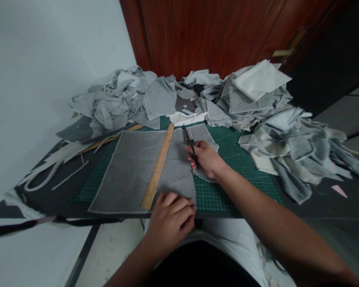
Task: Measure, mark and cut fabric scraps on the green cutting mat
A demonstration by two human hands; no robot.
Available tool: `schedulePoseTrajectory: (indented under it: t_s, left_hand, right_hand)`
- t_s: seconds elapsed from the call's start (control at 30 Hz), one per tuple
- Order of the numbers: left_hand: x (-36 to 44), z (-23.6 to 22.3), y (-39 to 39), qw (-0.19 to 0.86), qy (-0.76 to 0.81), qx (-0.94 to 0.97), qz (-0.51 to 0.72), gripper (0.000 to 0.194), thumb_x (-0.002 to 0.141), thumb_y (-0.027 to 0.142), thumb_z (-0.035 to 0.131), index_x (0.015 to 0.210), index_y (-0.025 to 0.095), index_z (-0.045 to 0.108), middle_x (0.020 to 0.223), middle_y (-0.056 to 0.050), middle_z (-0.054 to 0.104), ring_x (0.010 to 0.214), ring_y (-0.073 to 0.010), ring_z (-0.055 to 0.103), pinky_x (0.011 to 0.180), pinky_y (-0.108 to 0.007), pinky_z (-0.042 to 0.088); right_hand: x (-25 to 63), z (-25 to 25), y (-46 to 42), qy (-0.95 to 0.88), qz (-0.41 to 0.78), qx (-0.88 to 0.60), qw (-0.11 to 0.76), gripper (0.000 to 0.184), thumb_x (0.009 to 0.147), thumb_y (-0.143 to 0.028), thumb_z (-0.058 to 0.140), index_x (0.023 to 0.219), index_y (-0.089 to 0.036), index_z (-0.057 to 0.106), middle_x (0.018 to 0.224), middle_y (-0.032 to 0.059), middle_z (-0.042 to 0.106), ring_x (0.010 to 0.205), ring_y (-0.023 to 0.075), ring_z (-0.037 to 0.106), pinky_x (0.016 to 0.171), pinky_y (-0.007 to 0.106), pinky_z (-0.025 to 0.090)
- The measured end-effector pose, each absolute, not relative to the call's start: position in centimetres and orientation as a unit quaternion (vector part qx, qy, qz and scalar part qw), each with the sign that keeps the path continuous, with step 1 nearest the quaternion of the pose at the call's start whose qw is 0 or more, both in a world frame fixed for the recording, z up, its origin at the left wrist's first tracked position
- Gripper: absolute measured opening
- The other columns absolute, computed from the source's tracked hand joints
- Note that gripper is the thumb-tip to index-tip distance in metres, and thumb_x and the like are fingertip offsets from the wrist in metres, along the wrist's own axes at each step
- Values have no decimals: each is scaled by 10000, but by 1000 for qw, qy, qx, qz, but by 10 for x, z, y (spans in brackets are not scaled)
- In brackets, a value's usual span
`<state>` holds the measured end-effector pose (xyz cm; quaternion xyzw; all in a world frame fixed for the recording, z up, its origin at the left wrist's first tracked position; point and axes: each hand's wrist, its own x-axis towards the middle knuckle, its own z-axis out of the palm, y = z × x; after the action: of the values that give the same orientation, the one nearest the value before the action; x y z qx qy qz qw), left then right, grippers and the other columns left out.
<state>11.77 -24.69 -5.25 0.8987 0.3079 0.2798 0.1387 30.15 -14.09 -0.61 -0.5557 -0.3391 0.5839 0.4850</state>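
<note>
A grey fabric piece (131, 159) lies flat on a green cutting mat (227, 151), with a wooden ruler (158, 167) slanting across it. My right hand (208, 157) grips black-handled scissors (192, 145), their blades pointing away from me. The scissors are over the fabric, where a cut runs from the front edge and parts a strip (203, 133) on the right. Near the front edge, my left hand (175, 213) is closed on the fabric's lower right corner, fingers curled just right of the ruler's near end. Its thumb tip is partly hidden.
Crumpled grey cloth (116, 99) is heaped at the back left. Folded fabric stacks (254, 91) and loose scraps (296, 147) lie to the right. White strips (56, 159) and a cord lie at left. A wooden door (203, 36) stands behind the table.
</note>
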Motion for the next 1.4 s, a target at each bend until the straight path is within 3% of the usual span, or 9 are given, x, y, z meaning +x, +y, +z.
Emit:
schedulePoseTrajectory:
  t_s: [0.17, 0.5, 0.63, 0.73, 0.87, 1.03, 1.1, 1.23, 1.4]
  left_hand:
    - [117, -50, -249, 142, 314, 901, 264, 91, 935, 190, 659, 985, 252, 703, 1029, 44, 771, 938, -210, 601, 830, -394, 387]
    - [127, -18, -236, 174, 358, 900, 180, 133, 929, 199, 629, 1046, 241, 676, 1046, -35, 698, 1000, -238, 631, 858, -401, 501]
    - [162, -7, -197, 162, 371, 893, 197, 562, 926, 233, 665, 1454, 234, 475, 1425, -97, 591, 1293, -268, 579, 1076, -436, 484]
    - [196, -4, -159, 153, 397, 885, 190, 886, 843, 261, 779, 1586, 174, 304, 1565, -180, 474, 1408, -329, 506, 1136, -457, 447]
    - [223, -6, -125, 122, 439, 883, 115, 651, 889, 301, 746, 1495, 216, 523, 1326, -140, 667, 1277, -360, 589, 1044, -490, 487]
    - [232, -13, -102, 151, 375, 907, 118, 239, 991, 246, 573, 1130, 235, 767, 1117, -70, 719, 1098, -251, 653, 993, -386, 500]
    - [234, -16, -91, 165, 370, 906, 119, 221, 988, 226, 566, 1062, 200, 773, 1083, -73, 724, 1061, -226, 661, 994, -356, 496]
    - [239, -20, -72, 114, 385, 910, 104, 281, 934, 337, 679, 1184, 216, 725, 1311, -83, 666, 1240, -281, 582, 1123, -439, 411]
    - [270, -20, -57, 95, 384, 914, 93, 409, 980, 305, 588, 1382, 228, 591, 1407, -108, 634, 1306, -324, 549, 1105, -490, 423]
  right_hand:
    - [333, -9, -188, -381, 566, -573, 455, 441, 813, -379, 725, 976, -256, 334, 538, -100, 591, 326, 110, 480, 304, 184, 380]
    - [422, -8, -274, -407, 538, -617, 406, 646, 756, -587, 767, 1020, -274, 268, 576, -117, 594, 342, 113, 509, 334, 180, 398]
    - [429, 4, -286, -421, 573, -595, 373, 669, 744, -555, 807, 1041, -270, 280, 635, -106, 619, 341, 81, 485, 335, 161, 379]
    - [423, 13, -292, -434, 606, -568, 349, 679, 738, -530, 827, 1048, -270, 282, 666, -102, 629, 341, 64, 468, 334, 152, 374]
    - [419, 20, -302, -422, 656, -515, 356, 689, 741, -555, 823, 1051, -276, 274, 681, -101, 636, 328, 59, 449, 324, 157, 381]
    - [433, 15, -317, -405, 688, -466, 380, 668, 788, -594, 785, 1069, -279, 268, 696, -86, 644, 319, 60, 451, 313, 146, 350]
    - [443, 13, -324, -403, 690, -456, 392, 643, 816, -596, 766, 1079, -278, 273, 708, -76, 648, 317, 54, 447, 312, 137, 326]
    - [466, 15, -343, -403, 665, -465, 423, 591, 860, -591, 728, 1108, -280, 291, 735, -57, 651, 326, 48, 443, 322, 135, 298]
    - [494, 20, -360, -389, 521, -603, 462, 715, 761, -681, 770, 1129, -291, 298, 705, -59, 630, 371, 88, 459, 344, 203, 399]
